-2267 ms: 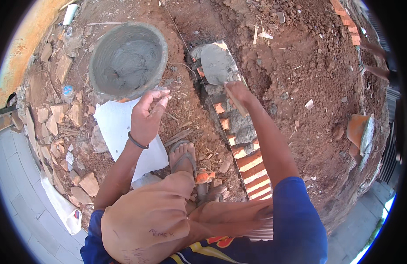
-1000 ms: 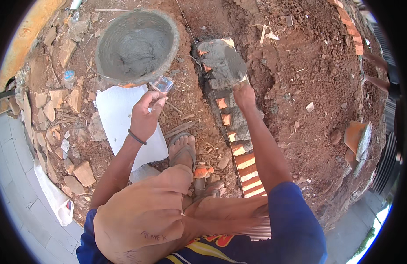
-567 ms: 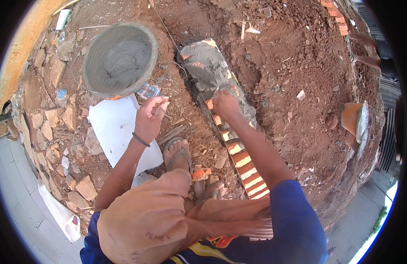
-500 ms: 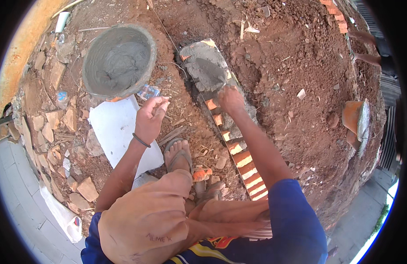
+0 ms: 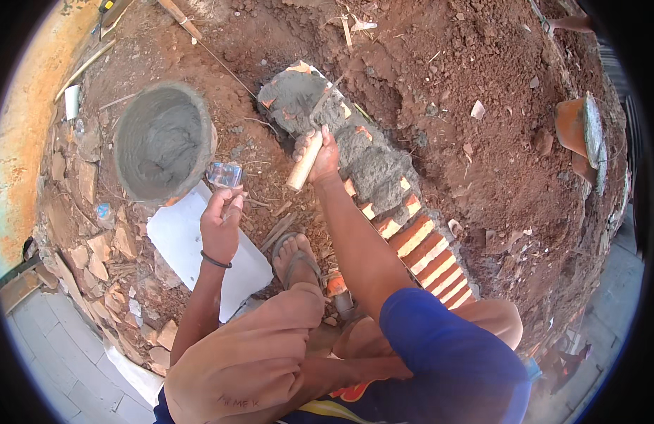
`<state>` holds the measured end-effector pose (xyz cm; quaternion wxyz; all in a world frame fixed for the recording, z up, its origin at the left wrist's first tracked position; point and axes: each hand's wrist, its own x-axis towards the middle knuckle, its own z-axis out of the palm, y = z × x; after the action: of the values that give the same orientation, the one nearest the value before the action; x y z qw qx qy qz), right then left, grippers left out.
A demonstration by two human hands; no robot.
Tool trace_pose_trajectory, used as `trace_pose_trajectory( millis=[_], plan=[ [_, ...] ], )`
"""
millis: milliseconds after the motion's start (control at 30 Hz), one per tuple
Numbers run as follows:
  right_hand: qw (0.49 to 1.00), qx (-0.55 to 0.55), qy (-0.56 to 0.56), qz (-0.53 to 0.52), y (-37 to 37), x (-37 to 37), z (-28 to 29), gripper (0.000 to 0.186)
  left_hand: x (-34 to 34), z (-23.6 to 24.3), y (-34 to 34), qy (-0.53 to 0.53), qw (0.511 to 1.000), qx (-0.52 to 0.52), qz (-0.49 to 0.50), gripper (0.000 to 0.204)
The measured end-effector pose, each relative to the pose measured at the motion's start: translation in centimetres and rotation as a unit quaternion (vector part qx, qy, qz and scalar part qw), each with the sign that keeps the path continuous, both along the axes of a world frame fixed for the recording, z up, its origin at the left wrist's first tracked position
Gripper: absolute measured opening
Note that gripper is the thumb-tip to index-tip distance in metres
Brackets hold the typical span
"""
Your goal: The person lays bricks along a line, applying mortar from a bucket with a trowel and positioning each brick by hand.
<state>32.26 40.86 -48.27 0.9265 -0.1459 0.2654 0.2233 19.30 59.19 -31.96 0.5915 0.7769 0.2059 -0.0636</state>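
Note:
My right hand (image 5: pixel 321 154) grips the pale wooden handle (image 5: pixel 304 164) of a trowel. The trowel's thin metal blade (image 5: pixel 324 100) is tilted edge-on over wet grey mortar (image 5: pixel 292 97) at the far end of a low brick row. More mortar (image 5: pixel 376 169) lies lumpy along the row, nearer to me, where bare orange bricks (image 5: pixel 433 258) show side by side. My left hand (image 5: pixel 221 222) hovers above a white sheet (image 5: pixel 178 226), its thumb and fingers pinched together; what is between them is too small to make out. Close by stands a round bucket (image 5: pixel 200 116) of grey mortar.
A taut string (image 5: pixel 224 65) runs along the row. A clear plastic cup (image 5: pixel 224 174) lies beside the bucket. Broken brick pieces (image 5: pixel 101 247) cover the left ground. At the right is an orange mortar-crusted container (image 5: pixel 571 126). My sandalled foot (image 5: pixel 296 259) rests between sheet and bricks.
My right hand has turned and shifted left, so the trowel's handle and edge now show. The left hand has lowered slightly to the left. The whole view has swung a little.

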Motion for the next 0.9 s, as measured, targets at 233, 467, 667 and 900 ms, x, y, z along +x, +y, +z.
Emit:
trace_pose_trajectory(
  millis=[233,467,667,900],
  plan=[
    [0.999,-0.033,0.020,-0.016,0.0,-0.5,-0.1,0.037,-1.0,-0.8,0.4,-0.005,1.000,0.003,0.002,0.019],
    [0.412,-0.754,-0.295,0.418,-1.1,1.5,7.0,0.049,-1.4,-1.4,2.4,-0.025,0.999,-0.002,0.035,0.020],
    [0.385,-0.762,-0.249,0.457,-6.9,3.7,2.0,0.041,-0.7,-1.6,1.9,-0.048,0.999,0.001,0.024,0.020],
    [0.742,-0.607,0.050,0.281,-4.7,-4.0,5.0,0.040,-0.2,-0.9,1.2,-0.038,0.999,-0.011,0.011,0.022]
  ],
)
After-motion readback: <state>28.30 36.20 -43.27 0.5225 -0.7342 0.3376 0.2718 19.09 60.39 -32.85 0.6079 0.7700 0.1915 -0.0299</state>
